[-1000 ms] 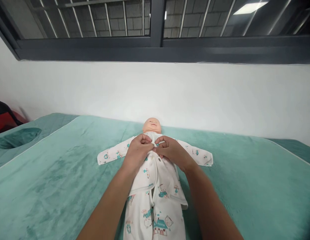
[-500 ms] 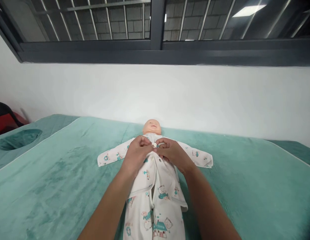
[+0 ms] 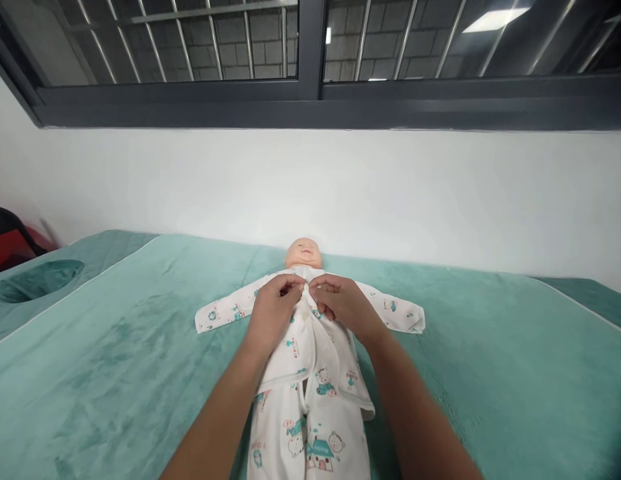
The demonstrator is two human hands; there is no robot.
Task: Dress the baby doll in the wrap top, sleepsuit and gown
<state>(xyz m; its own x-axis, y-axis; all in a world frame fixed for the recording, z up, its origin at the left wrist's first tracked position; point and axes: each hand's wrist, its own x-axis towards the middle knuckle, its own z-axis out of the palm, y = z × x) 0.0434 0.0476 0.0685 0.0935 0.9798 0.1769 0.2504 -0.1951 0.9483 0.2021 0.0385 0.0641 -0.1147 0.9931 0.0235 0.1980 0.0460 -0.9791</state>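
Note:
A baby doll (image 3: 303, 253) lies on its back, dressed in a white printed shirt (image 3: 295, 353) and matching trousers (image 3: 335, 427). Both sleeves stretch out sideways. At the doll's chest, my left hand (image 3: 277, 303) pinches the shirt's front edge near a small pale button (image 3: 305, 288). From the other side, my right hand (image 3: 343, 300) pinches the opposite edge by the same button, its fingertips almost meeting the left ones. My fingers partly hide the button and its buttonhole. Below the hands the two shirt fronts hang apart toward the hem.
The doll rests on a green plush cover (image 3: 140, 347) against a white wall (image 3: 390, 200). A dark-framed window (image 3: 310, 107) with metal bars is above. On the left are a round hole (image 3: 40, 280) in the padded surface and a red and black object (image 3: 13, 243).
The button between my fingertips has turned from facing me to nearly edge-on, and my hands have drawn slightly closer together. The doll lies in the same place.

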